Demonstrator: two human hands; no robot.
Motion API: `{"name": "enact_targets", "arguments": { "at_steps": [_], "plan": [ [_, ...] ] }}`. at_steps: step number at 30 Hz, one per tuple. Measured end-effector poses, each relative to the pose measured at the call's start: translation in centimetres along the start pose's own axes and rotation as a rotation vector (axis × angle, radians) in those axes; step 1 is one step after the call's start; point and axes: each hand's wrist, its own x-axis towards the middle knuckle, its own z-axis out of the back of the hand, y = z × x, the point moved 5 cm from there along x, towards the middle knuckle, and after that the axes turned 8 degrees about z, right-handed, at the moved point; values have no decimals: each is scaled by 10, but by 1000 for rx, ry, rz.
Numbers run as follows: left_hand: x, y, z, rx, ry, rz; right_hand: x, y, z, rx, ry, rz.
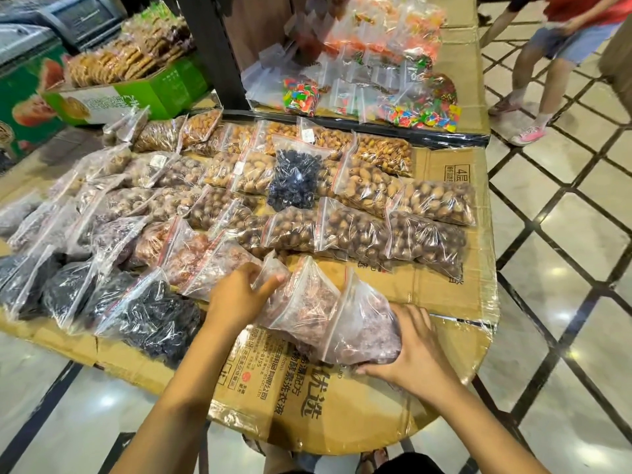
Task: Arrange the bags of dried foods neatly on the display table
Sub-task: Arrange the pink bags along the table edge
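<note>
A cardboard-covered display table (441, 295) holds rows of clear zip bags of nuts and dried fruit. Near its front edge lie two bags of pinkish-purple dried food, one (301, 302) beside the other (366, 323). My left hand (239, 295) grips the left side of the first bag, thumb on its top. My right hand (410, 350) cups the lower right end of the second bag. A bag of dark berries (294, 179) lies on top of the nut rows. Black dried-fruit bags (154, 316) sit at the front left.
Brown nut bags (359, 230) fill the table's middle and back. Bags of colourful candy (403, 107) lie on a raised shelf behind, next to a black post (212, 49). A green box of biscuits (136, 94) stands back left. A person's legs (533, 80) are on the tiled floor at right.
</note>
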Motion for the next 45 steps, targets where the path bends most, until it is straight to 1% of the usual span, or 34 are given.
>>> {"name": "enact_targets", "arguments": {
  "at_steps": [2, 5, 8, 13, 15, 18, 19, 20, 21, 22, 23, 24, 25, 26, 27, 28, 29, 32, 36, 40, 42, 43, 45],
  "plan": [
    [7, -6, 2, 78, -4, -15, -1, 1, -4, -31, -37, -23],
    [17, -10, 1, 78, -19, -44, 0, 0, -4, 4, -99, -7],
    [22, -14, 1, 17, -88, -72, 3, 2, 1, 61, -134, 27],
    [20, -8, 3, -122, -251, -1, 15, -3, 6, 71, -133, 69],
    [22, -2, -1, -132, -241, 29, 17, -8, 7, 71, -146, 59],
    [29, 4, -2, -113, -163, 75, 17, -9, 6, 63, -152, 64],
    [30, 4, 3, -106, -191, 79, 17, -8, 7, 55, -149, 64],
    [29, 2, 9, -87, -257, 63, 18, -7, 7, 50, -146, 62],
    [25, -5, 15, -66, -318, 20, 18, -7, 7, 44, -145, 63],
    [21, -15, 18, -71, -332, -37, 19, -7, 8, 37, -145, 65],
    [17, -27, 15, -107, -277, -102, 19, -7, 7, 30, -143, 68],
    [13, -39, 8, -131, -173, -155, 19, -7, 7, 26, -140, 68],
    [9, -51, -4, -108, -47, -186, 19, -6, 7, 26, -140, 65],
    [4, -60, -17, -26, 62, -202, 19, -7, 6, 31, -140, 58],
    [1, -64, -31, 75, 136, -208, 19, -7, 6, 35, -139, 50],
    [0, -65, -44, 155, 158, -215, 19, -8, 4, 38, -138, 40],
    [-3, -66, -50, 177, 124, -223, 19, -9, 4, 39, -141, 32],
    [-4, -64, -49, 31, 24, -221, 17, -11, 2, 43, -153, 23],
    [-10, -57, -42, -303, 22, -234, 18, -9, 4, 60, -175, 26],
    [-34, -58, -38, -551, -27, -211, 17, -9, 4, 79, -199, 22],
    [-43, -50, -39, -733, -55, -90, 15, -9, 5, 115, -214, 17],
    [-45, -42, -42, -833, -42, 19, 14, -9, 5, 146, -219, 9],
    [-44, -27, -49, -1085, 60, 269, 12, -11, 5, 246, -231, -21]
  ]
}}
